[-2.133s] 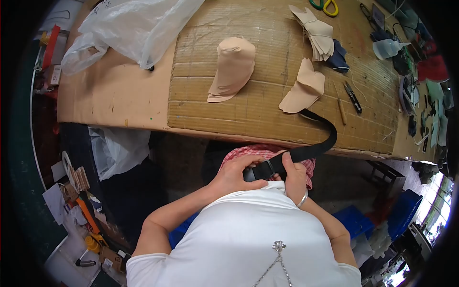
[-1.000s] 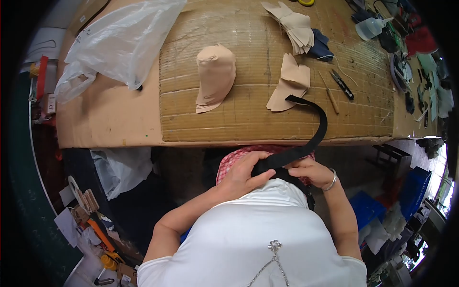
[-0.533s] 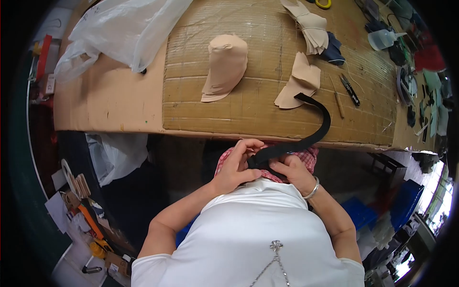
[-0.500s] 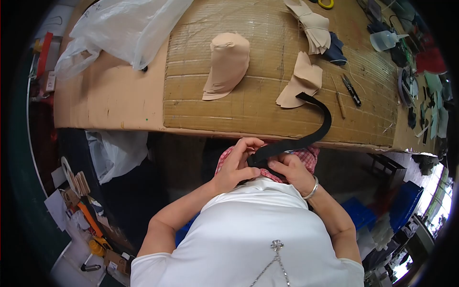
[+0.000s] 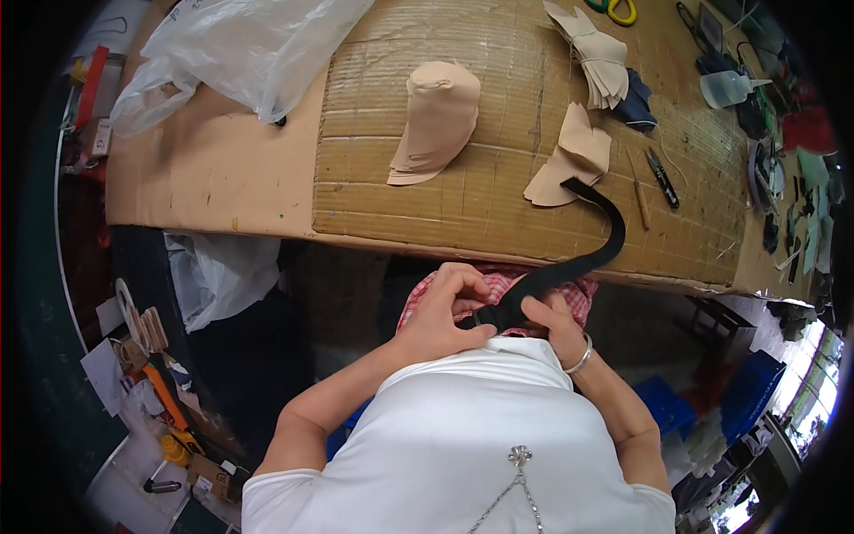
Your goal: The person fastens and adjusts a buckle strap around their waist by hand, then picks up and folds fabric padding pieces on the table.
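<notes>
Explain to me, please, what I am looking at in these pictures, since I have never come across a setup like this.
There is no machine here: you see a person's two bare hands. Every picture comes from one camera worn on that person's head, looking forward and down.

The left hand and right hand hold a long, flat black fabric strap in front of the white shirt. The strap's free end curves up over the worktable's brown corrugated cardboard sheet.

On that sheet lie a curved stack of peach-coloured flat pieces, a tied bundle of similar pieces, black-handled snips and a slim wooden-handled tool. A translucent white plastic bag lies at the upper left.
</notes>
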{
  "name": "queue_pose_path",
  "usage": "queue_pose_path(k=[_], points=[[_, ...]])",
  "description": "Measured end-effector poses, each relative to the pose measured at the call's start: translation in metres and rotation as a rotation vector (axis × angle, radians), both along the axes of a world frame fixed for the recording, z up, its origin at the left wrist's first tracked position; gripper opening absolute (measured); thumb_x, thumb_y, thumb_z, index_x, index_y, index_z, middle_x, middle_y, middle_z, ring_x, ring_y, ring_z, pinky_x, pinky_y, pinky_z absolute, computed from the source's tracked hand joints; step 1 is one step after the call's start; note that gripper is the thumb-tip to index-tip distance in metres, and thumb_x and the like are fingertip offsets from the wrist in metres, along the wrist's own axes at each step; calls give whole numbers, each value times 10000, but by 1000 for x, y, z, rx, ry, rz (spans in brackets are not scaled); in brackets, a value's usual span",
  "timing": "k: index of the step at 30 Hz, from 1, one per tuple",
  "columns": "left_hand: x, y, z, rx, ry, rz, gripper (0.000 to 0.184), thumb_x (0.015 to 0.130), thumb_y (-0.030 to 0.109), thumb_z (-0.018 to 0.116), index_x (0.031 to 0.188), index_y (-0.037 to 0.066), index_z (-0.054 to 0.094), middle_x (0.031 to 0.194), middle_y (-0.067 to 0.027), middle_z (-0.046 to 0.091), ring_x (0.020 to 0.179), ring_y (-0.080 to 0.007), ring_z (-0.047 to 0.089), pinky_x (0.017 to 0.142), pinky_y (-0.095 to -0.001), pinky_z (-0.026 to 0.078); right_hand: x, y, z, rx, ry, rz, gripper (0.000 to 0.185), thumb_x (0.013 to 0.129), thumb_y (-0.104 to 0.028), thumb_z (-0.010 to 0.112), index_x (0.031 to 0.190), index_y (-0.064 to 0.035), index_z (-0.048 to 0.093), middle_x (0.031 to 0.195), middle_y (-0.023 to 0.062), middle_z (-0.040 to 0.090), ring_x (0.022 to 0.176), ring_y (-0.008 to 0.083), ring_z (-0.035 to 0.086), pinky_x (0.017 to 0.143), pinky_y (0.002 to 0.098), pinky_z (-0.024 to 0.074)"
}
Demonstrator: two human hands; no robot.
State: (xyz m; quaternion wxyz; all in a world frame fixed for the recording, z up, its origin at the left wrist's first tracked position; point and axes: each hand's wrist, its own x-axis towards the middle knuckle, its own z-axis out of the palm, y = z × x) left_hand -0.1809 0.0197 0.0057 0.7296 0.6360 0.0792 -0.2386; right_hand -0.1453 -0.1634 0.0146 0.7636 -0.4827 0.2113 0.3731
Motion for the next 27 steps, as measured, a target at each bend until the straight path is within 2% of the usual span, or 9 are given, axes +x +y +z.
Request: queue_pose_path(k=[3, 7, 10, 12, 13, 16, 18, 19, 27], points=[[2, -2, 11, 189, -68, -28, 427, 668, 47, 747, 1017, 21, 503, 1073, -89, 406, 998, -190, 504, 834, -288, 489, 8, -8, 1, -72, 170, 155, 218, 890, -271, 584, 790, -82, 626, 643, -72, 535, 482, -8, 401, 405, 164, 244], [4, 10, 26, 440, -170, -217, 433, 717, 155, 743, 1083, 3, 567, 1013, -116, 505, 981, -219, 531, 843, -310, 470, 4, -11, -8, -101, 166, 137, 219, 918, -294, 527, 779, -134, 580, 606, -74, 533, 410, -8, 322, 378, 176, 198], [4, 18, 38, 412, -101, -229, 455, 749, 217, 722, 1122, 0, 578, 1008, -132, 551, 986, -244, 539, 852, -344, 455, 3, -15, -15, -130, 134, 126, 265, 925, -318, 519, 748, -134, 591, 582, -77, 525, 383, -9, 291, 359, 182, 159], [-3, 23, 35, 504, -118, -263, 454, 753, 225, 719, 1122, 2, 576, 1024, -135, 555, 983, -254, 544, 851, -353, 451, 7, -16, -12, -93, 200, 130, 228, 894, -255, 579, 725, -103, 605, 632, -53, 557, 455, 15, 413, 408, 176, 292], [-6, 24, 33, 597, -135, -295, 454, 756, 232, 715, 1122, 5, 574, 1040, -138, 559, 980, -264, 548, 850, -363, 447, 7, -11, -8, -93, 198, 133, 228, 894, -255, 579, 725, -103, 605, 632, -53, 557, 455, 15, 413, 408, 176, 292], [-10, 27, 34, 523, -169, -272, 452, 748, 227, 724, 1118, 14, 574, 1047, -137, 563, 931, -247, 557, 809, -343, 455, 6, 2, 1, -187, 108, -19, 164, 833, -154, 660, 715, -42, 643, 668, -16, 599, 583, 61, 528, 522, 205, 413], [-12, 25, 28, 460, -99, -191, 454, 735, 223, 736, 1108, 18, 579, 1018, -128, 572, 897, -231, 557, 786, -328, 460, 6, -8, -7, -121, 97, 284, 98, 786, -91, 697, 817, 0, 677, 783, 20, 642, 719, 94, 578, 641, 236, 465], [-13, 24, 24, 391, -31, -118, 455, 723, 218, 749, 1099, 21, 584, 990, -118, 580, 862, -215, 557, 762, -313, 464, 3, -8, -12, -120, 89, 299, 156, 796, -120, 693, 891, 3, 683, 829, 28, 654, 717, 92, 576, 618, 234, 463], [-7, 5, 12, 367, -130, 32, 419, 671, 200, 796, 999, 0, 628, 871, -81, 597, 770, -174, 563, 705, -270, 464, 1, 3, -7, -49, 151, 115, 166, 853, -181, 654, 856, -16, 667, 804, 5, 635, 696, 75, 562, 600, 217, 452]])
